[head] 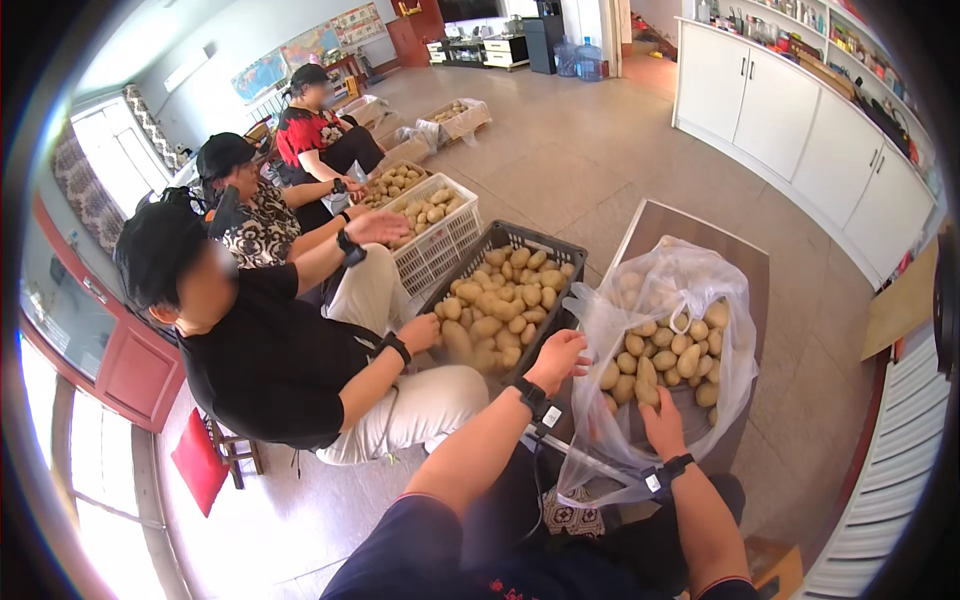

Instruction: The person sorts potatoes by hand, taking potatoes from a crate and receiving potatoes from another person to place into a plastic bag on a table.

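Note:
A clear plastic bag point(731, 300) full of potatoes lies open on a low brown table point(660, 221) in front of me. My right hand point(664, 426) reaches inside it, thumb and fingers around the lower end of a long potato point(646, 384). My left hand point(556, 361) hovers by the bag's left edge, fingers slightly apart and no potato in them; whether it touches the plastic is unclear. Just beyond that hand stands a black plastic crate point(576, 260) heaped with potatoes. Both my wrists wear black bands.
On my left a seated person in black point(262, 352) has a hand at the black crate. Two more people sit farther along, near a white crate point(450, 236) of potatoes. A red cushion point(199, 461) rests by a small stool. White cabinets point(772, 112) line the right wall.

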Action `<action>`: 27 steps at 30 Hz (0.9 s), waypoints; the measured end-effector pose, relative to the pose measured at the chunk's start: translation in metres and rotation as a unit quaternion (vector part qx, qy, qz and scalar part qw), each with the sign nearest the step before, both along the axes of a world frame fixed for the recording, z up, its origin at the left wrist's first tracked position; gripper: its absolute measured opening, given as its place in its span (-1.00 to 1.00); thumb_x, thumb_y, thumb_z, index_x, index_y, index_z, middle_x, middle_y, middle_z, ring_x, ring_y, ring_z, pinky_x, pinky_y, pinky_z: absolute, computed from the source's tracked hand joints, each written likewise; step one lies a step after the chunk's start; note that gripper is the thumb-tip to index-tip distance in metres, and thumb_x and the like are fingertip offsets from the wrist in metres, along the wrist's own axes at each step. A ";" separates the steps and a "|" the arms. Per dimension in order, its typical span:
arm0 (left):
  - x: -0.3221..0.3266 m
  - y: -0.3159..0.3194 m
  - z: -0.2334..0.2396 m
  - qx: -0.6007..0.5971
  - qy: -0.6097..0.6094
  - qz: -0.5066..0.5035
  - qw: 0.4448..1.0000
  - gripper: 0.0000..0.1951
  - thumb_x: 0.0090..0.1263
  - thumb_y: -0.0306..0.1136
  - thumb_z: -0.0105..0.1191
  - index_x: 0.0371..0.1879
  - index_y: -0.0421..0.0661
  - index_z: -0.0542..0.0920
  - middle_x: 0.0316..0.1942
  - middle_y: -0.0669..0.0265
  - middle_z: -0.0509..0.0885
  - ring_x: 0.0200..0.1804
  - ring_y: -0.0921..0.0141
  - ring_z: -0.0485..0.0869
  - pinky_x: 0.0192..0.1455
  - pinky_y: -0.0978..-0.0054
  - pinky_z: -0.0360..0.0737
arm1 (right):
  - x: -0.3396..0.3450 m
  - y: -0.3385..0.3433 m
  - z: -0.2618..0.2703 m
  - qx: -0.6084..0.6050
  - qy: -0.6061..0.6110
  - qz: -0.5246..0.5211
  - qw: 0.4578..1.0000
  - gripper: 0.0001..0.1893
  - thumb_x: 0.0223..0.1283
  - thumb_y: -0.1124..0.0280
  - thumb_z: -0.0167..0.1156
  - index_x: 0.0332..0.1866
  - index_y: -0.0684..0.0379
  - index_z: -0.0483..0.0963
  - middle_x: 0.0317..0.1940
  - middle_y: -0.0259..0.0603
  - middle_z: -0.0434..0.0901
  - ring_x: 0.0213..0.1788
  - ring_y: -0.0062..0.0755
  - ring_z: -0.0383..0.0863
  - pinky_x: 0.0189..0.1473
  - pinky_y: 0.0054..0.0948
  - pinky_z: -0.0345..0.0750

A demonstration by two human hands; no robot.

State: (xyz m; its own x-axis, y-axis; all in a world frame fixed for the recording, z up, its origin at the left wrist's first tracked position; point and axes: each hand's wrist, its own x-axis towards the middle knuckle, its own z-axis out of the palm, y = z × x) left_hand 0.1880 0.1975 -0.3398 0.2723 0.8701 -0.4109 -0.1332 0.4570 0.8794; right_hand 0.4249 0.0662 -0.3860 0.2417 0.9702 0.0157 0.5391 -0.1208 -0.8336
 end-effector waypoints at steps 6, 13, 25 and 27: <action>0.027 -0.018 -0.001 -0.019 0.035 -0.103 0.994 -0.50 0.42 -0.13 0.11 0.23 -0.17 0.40 0.07 0.20 0.52 -0.05 0.22 0.66 -0.16 0.32 0.65 | -0.025 0.020 0.019 -0.088 0.390 0.017 0.916 -0.67 0.42 0.17 0.07 0.07 0.19 0.47 -0.20 -0.33 0.60 -0.27 -0.56 0.58 -0.21 -0.53 0.56; 0.038 -0.021 0.008 -0.137 -0.101 -0.228 0.959 -0.57 0.54 -0.11 -0.05 0.18 -0.19 0.41 0.16 0.14 0.51 0.05 0.08 0.63 0.08 0.17 0.64 | -0.039 0.030 0.023 -0.083 0.298 0.078 0.948 -0.67 0.46 0.12 0.04 -0.05 0.22 0.48 -0.48 -0.36 0.53 -0.50 -0.59 0.50 -0.44 -0.56 0.44; 0.014 0.007 -0.027 -0.074 -0.155 -0.034 0.984 -0.63 0.44 -0.07 0.13 -0.02 -0.11 0.50 -0.24 0.23 0.64 -0.14 0.17 0.67 -0.16 0.25 0.71 | -0.035 0.013 0.005 -0.011 0.142 0.051 0.988 -0.68 0.32 0.26 0.18 0.00 0.30 0.50 -0.52 -0.16 0.57 -0.50 -0.38 0.58 -0.33 -0.41 0.55; 0.009 0.021 -0.029 -0.089 -0.144 -0.013 0.985 -0.64 0.45 -0.06 0.12 -0.03 -0.11 0.50 -0.24 0.22 0.64 -0.19 0.18 0.68 -0.22 0.27 0.71 | -0.021 0.006 -0.003 -0.022 0.094 0.041 0.995 -0.67 0.28 0.28 0.21 0.02 0.29 0.50 -0.48 -0.12 0.60 -0.44 -0.30 0.60 -0.27 -0.37 0.56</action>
